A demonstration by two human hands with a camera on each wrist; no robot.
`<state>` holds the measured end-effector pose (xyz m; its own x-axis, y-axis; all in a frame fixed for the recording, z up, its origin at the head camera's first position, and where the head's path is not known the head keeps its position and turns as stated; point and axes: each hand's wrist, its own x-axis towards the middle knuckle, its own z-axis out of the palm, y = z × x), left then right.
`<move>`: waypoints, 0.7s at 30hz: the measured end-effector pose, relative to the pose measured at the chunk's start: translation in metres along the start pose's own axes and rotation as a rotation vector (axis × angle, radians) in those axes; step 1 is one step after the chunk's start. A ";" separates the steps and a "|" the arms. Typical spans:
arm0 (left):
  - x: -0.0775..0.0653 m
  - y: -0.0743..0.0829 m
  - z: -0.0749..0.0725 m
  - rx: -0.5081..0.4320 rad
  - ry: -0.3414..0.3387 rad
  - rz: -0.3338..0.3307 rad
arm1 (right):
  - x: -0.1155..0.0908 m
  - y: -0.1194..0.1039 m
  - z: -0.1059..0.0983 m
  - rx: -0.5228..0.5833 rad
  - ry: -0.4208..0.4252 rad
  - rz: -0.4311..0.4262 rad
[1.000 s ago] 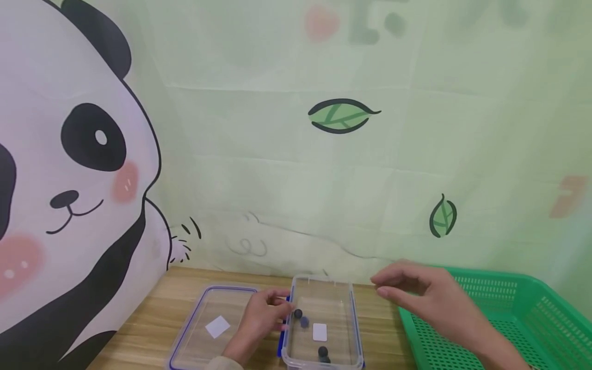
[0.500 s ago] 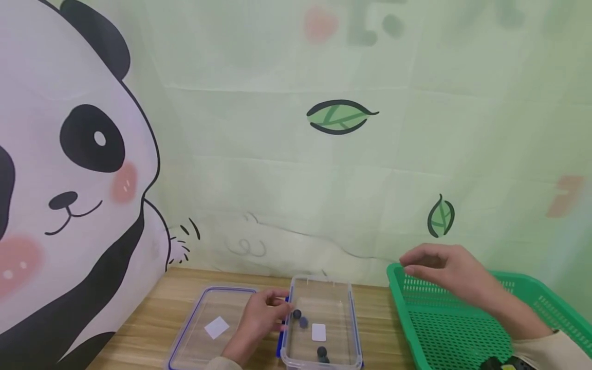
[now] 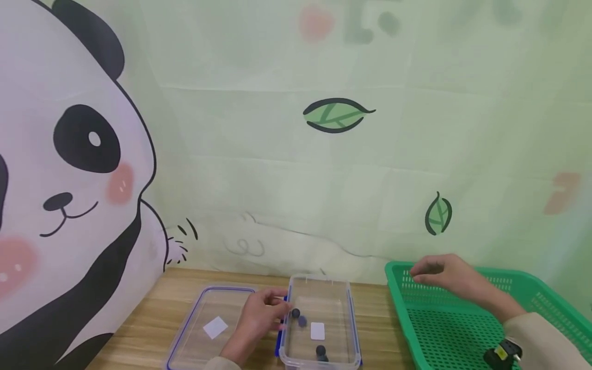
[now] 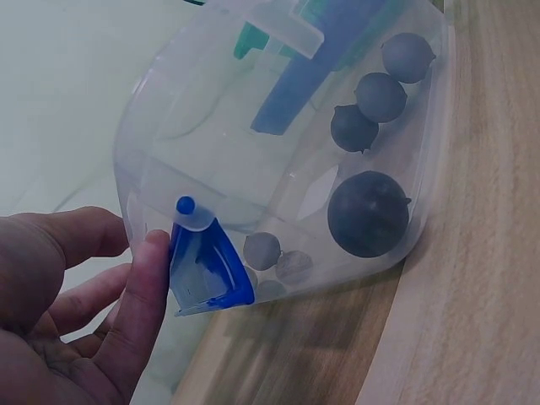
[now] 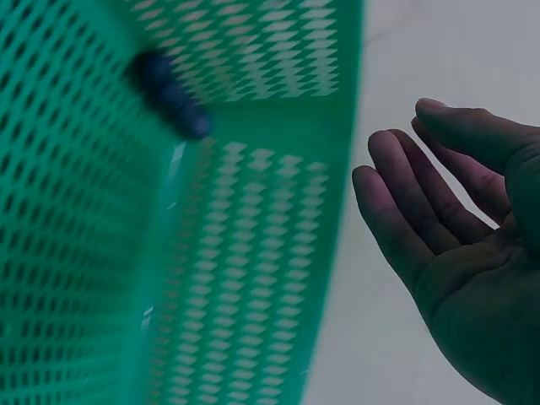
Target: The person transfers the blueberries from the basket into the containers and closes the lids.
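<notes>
Head view: one basket (image 3: 401, 313), one box (image 3: 324, 303), one lid (image 3: 226, 303).

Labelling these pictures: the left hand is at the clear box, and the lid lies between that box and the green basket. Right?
No: the head view shows the lid left of the clear box, not between it and the green basket. The left hand is correct.

We counted two hands, one left hand (image 3: 260, 317) and one right hand (image 3: 452, 272), one clear box (image 3: 324, 302), one clear lid (image 3: 190, 349) and one green basket (image 3: 444, 336). There were two white labels (image 3: 215, 327), two printed leaves (image 3: 335, 115) and one panda (image 3: 92, 185). From the head view we saw four dark balls (image 3: 302, 321) boxed; the basket's blurred dark cluster (image 5: 173, 94) we could not count surely.
</notes>
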<state>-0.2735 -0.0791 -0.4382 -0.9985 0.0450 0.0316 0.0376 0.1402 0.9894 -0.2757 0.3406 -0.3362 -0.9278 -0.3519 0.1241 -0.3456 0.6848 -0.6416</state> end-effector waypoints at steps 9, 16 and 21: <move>-0.001 0.000 -0.002 -0.011 0.001 0.008 | 0.006 0.036 0.012 0.078 -0.189 -0.009; -0.001 0.000 -0.002 -0.007 0.002 -0.004 | 0.004 0.054 0.026 0.131 -0.327 -0.071; 0.000 -0.001 -0.001 -0.012 -0.002 -0.005 | 0.005 0.067 0.032 0.155 -0.404 -0.089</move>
<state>-0.2734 -0.0800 -0.4387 -0.9986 0.0465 0.0266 0.0323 0.1284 0.9912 -0.2986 0.3641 -0.4027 -0.7551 -0.6475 -0.1028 -0.3674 0.5479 -0.7516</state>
